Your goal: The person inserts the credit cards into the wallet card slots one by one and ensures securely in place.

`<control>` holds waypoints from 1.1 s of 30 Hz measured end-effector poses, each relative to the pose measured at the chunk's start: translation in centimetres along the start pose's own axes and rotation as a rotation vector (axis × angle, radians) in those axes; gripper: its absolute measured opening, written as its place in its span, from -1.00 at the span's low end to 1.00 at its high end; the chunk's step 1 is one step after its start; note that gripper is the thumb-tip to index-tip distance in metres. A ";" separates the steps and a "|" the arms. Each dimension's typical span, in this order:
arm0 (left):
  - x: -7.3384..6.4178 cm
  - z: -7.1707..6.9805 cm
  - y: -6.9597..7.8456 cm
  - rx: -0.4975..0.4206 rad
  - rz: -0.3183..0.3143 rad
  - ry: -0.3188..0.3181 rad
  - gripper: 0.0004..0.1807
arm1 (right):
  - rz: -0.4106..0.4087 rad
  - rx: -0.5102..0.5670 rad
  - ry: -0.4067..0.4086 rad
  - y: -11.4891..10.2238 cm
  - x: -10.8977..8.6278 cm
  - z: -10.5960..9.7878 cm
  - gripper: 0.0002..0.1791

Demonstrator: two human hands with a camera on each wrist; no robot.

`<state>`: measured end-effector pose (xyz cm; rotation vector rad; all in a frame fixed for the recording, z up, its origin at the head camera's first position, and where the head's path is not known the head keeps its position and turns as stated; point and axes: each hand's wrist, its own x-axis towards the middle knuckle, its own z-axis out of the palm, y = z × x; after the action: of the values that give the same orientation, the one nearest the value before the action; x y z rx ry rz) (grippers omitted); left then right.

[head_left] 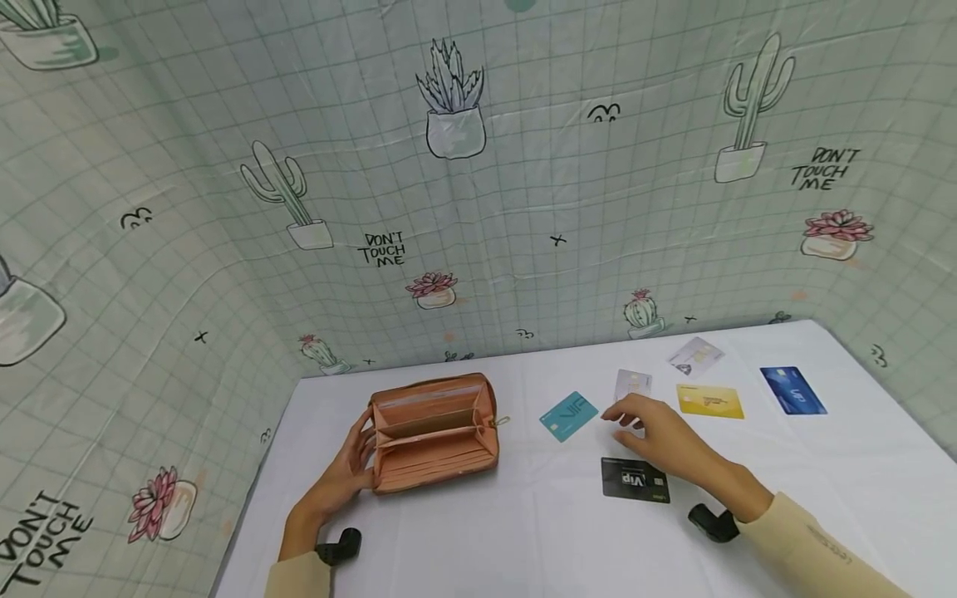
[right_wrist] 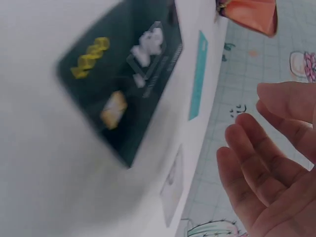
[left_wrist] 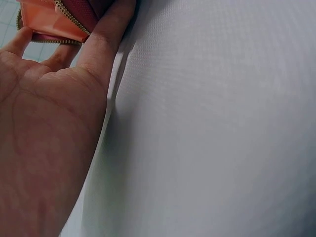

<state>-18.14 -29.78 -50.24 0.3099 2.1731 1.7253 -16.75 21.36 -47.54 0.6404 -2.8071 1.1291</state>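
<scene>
An orange-brown zip wallet [head_left: 434,432] lies unzipped on the white table, its inner pockets facing up. My left hand [head_left: 340,473] grips the wallet's left edge, thumb at the near corner and fingers on the far side; the left wrist view shows the brass zipper teeth beside the fingers. My right hand [head_left: 658,432] hovers with loosely bent fingers and nothing in them. Under and near it lie a black VIP card [head_left: 635,481], a teal VIP card [head_left: 569,416] and a pale card [head_left: 632,384] partly behind the fingers.
Farther right lie a yellow card [head_left: 710,401], a blue VIP card [head_left: 793,390] and a grey-white card [head_left: 695,357]. A cloth wall [head_left: 523,208] with cactus prints rises behind the white table [head_left: 486,540]. A zipper pull [head_left: 503,421] sticks out from the wallet's right side.
</scene>
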 end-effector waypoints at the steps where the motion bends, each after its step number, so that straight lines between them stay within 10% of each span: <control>1: 0.0 0.0 0.0 0.003 -0.002 0.002 0.29 | 0.016 0.007 -0.012 0.2 -0.4 0.0 -0.72; 19: 0.0 -0.1 0.0 -0.009 -0.012 -0.004 0.29 | 0.124 -0.033 -0.131 1.6 -4.9 0.1 -0.44; 33: 0.0 -0.3 0.1 0.000 0.007 -0.012 0.29 | 0.092 -0.081 -0.144 1.9 -4.9 0.9 -0.38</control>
<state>-18.27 -30.02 -50.08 0.3268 2.1664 1.7228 -12.97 23.75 -50.36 0.6147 -3.0153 1.0156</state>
